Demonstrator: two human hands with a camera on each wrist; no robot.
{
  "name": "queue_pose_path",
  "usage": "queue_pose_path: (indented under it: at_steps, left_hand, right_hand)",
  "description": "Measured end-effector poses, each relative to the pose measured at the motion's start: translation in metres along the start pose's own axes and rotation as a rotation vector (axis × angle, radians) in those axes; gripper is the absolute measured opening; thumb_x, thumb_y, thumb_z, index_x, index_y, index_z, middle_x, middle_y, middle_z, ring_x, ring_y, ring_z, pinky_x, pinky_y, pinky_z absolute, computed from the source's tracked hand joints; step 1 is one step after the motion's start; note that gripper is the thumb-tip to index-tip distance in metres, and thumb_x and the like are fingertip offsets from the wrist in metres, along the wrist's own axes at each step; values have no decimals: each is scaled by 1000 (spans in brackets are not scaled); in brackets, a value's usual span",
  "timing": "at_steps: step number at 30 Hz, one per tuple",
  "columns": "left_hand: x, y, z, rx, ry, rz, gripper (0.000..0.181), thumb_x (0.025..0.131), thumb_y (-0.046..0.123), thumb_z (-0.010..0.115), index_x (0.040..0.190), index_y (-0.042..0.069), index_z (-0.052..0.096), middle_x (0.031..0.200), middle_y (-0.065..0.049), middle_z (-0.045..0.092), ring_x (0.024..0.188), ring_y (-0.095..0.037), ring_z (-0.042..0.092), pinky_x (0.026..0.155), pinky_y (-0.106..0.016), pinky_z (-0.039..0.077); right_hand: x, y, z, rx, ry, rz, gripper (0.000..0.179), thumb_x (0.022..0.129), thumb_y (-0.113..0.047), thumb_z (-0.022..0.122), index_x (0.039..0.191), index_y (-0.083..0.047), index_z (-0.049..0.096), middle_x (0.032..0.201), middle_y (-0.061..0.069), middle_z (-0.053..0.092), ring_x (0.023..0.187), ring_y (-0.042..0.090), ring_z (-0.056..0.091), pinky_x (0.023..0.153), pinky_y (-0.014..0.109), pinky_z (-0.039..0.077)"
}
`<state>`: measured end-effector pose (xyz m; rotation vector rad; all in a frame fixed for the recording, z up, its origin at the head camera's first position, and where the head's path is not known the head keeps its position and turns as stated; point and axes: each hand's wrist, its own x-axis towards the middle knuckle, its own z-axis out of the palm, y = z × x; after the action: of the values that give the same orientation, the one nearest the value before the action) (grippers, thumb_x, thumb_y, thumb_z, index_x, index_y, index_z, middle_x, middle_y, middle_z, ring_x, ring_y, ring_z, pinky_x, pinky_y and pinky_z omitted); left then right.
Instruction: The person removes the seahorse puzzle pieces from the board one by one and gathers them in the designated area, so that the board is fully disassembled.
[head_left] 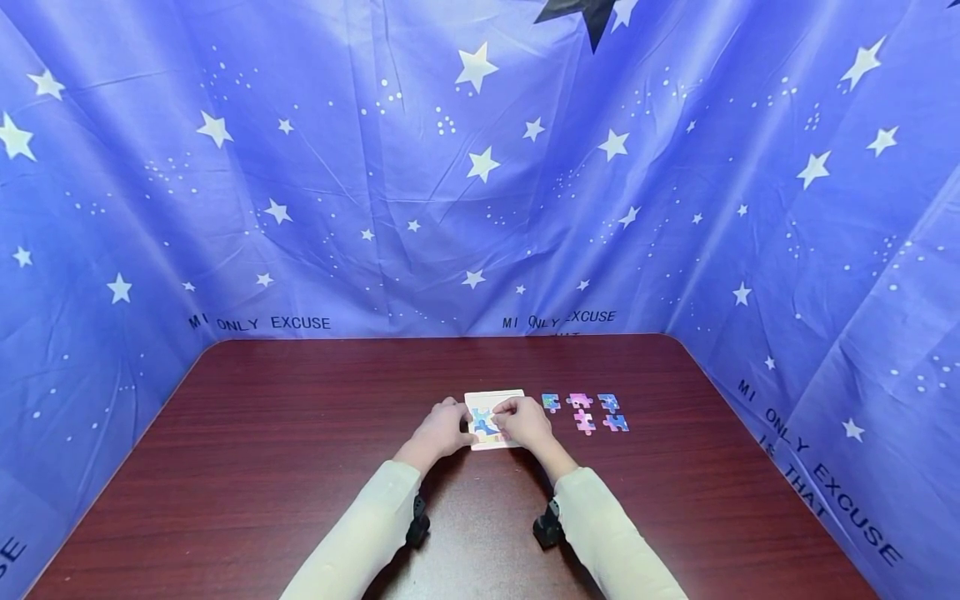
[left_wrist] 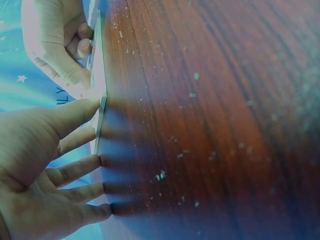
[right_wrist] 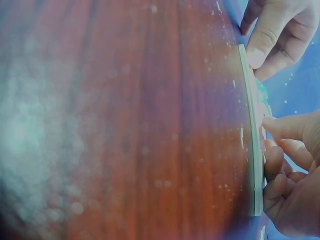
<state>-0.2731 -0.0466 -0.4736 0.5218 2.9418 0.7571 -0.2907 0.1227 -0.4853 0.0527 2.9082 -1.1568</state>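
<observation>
Set on the bench [head_left: 300, 467], slightly right of its middle and between both hands: a puzzle board [head_left: 495, 397] with a pale rim, blue colouring inside and small warm-coloured marks along the near side.

Placed at the board's left edge: left hand [head_left: 438, 431], unclenched, fingers extended and spread, thumb touching the rim by the near left corner. In the left wrist view, other fingertips on or close to the bench just left of the board; exact contact impossible to tell.

Reaching over the board from the right: right hand [head_left: 522, 423], thumb and forefinger brought together above the inside, other fingers curled. Grasping, as far as visible, a blue-green puzzle piece [right_wrist: 262, 95] jutting above the rim; much of the grip hidden, and impossible to tell whether seated or lifted.

Right of the board, in two rows on the bench: loose pieces. In the far row, from left to right: a green-and-blue piece [head_left: 551, 402] just beside the board, a far pink piece [head_left: 579, 401], a far blue piece [head_left: 607, 403]. In the near row: a near pink piece [head_left: 583, 422], then a near blue piece [head_left: 617, 423] on its right.

Worn on both arms: a pale left sleeve [head_left: 352, 533] and right sleeve [head_left: 615, 533]. Hung beyond the far edge and along both sides: a blue curtain [head_left: 420, 175] with white stars and dark lettering.
</observation>
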Motion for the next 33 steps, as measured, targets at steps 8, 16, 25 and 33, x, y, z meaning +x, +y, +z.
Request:
queue_pose_path:
  at_steps: [8,16,25,33]
  left_hand:
    - [1,-1,1,8,5,-4,29,76,24,76,95,6,65,99,-10,56,97,-31,55,87,-40,47]
    - [2,0,0,-5,-10,-29,29,76,25,76,96,7,65,99,-10,55,97,-30,54,88,-40,46]
    - [3,1,0,-2,-18,-37,30,76,25,76,97,7,66,100,-10,55,97,-30,53,88,-40,46]
    - [2,3,-2,2,-14,-31,29,76,23,76,97,6,66,100,-10,56,98,-30,54,88,-39,46]
  right_hand:
    - [0,1,0,28,-8,-9,7,79,-22,71,84,-18,73,70,-7,66,53,3,58,60,26,39]
    - [-2,0,1,149,-31,-28,8,79,-13,71,85,-8,71,69,-1,65,50,4,56,54,21,49]
    - [-2,2,1,219,-50,-50,8,77,-6,71,83,-3,69,70,2,61,52,5,54,51,21,51]
    - [-2,1,-1,202,-29,-79,7,76,-7,72,81,-3,69,68,2,61,51,6,54,50,20,48]
